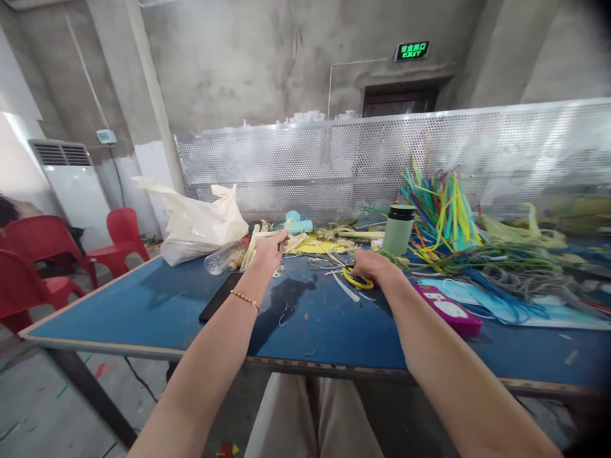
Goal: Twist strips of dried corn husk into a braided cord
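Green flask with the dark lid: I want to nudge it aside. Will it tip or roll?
The green flask stands upright, tall for its base, so a high push may tip it. Round-bodied, it would probably roll once down.

Bare concrete walls, perforated metal screen far, green exit sign, red chairs left, white air conditioner, grey floor.

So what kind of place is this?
Probably a craft workshop in a bare industrial building: raw concrete walls, a green EXIT sign, and a blue worktable littered with colourful strips. The left hand grips pale strips there.
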Motion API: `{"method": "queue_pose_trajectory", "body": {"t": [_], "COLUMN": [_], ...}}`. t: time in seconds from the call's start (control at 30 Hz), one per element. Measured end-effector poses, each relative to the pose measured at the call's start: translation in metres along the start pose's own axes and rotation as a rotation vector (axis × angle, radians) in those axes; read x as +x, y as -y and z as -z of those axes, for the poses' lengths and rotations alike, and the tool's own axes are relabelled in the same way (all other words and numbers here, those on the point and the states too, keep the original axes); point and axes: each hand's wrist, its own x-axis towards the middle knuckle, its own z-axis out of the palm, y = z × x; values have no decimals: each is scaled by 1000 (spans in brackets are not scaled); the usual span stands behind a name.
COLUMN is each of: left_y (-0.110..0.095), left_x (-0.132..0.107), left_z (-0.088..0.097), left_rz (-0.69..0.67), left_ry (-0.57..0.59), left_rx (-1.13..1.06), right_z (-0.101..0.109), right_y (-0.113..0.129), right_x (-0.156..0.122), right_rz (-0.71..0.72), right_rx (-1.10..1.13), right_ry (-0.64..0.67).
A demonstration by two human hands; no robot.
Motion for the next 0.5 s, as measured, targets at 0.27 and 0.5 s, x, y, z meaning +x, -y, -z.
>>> {"method": "queue_pose_trajectory", "body": {"t": [0.27,0.5], "left_y": [3,3], "left_x": [0,2], "left_z": [0,2], "left_rz": [3,-11], "left_ry": [48,29], "left_rx": [33,50], "right_z": [-7,-5], "right_y": [-17,-32], "right_x": [15,22], "right_rz": [53,-92], "right_rx": [163,610], "right_ry": [11,-141]}}
